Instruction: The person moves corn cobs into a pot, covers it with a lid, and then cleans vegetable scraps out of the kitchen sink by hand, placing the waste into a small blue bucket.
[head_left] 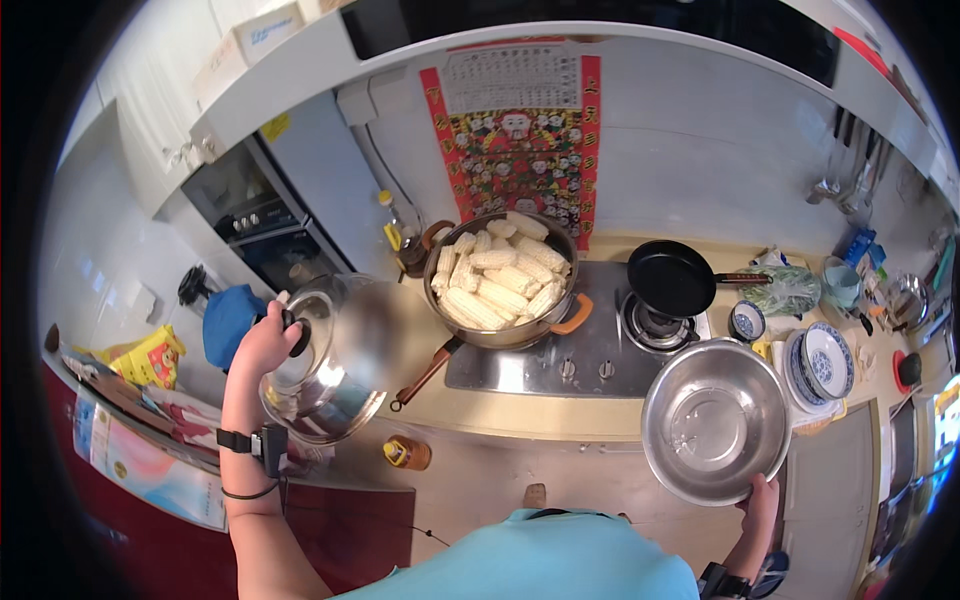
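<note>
My left hand (262,345) is closed on the black knob of a large shiny pot lid (325,400), held tilted to the left of the stove. On the right, my right hand (762,498) grips the near rim of a wide stainless steel basin (665,455), which has a little wet shine on its bottom and no food in it. Between them, a two-handled pot (505,342) stands uncovered on the stove (510,375), heaped with pale corn cobs (495,280). Both the lid and the basin are apart from the pot.
A black frying pan (670,280) sits on the right burner. Beside the basin are blue-and-white plates (828,360) and a small bowl (746,320). A dark wooden handle (425,375) juts out near the pot. Bottles (408,245) stand behind; another bottle (408,453) is on the floor.
</note>
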